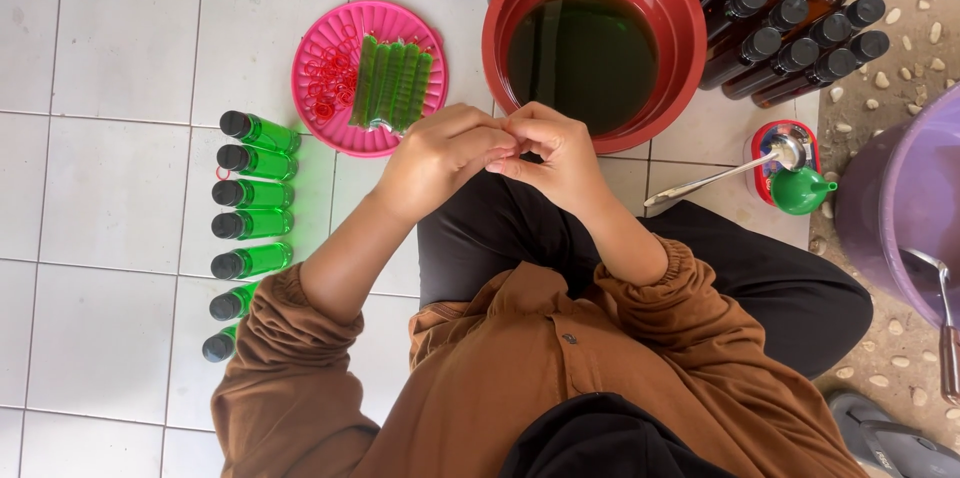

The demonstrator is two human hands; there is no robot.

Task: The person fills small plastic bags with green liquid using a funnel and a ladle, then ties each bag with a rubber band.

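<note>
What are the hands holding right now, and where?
Cannot be told: left hand and right hand pinch fingertips together; anything between them is hidden.

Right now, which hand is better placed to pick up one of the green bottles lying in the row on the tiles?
Probably the left hand. The green bottles lie on that side, just beyond its forearm. The right hand would have to cross over.

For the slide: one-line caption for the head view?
Seated person's left hand and right hand meet fingertip to fingertip before a red basin of dark liquid, green bottles lined alongside.
</note>
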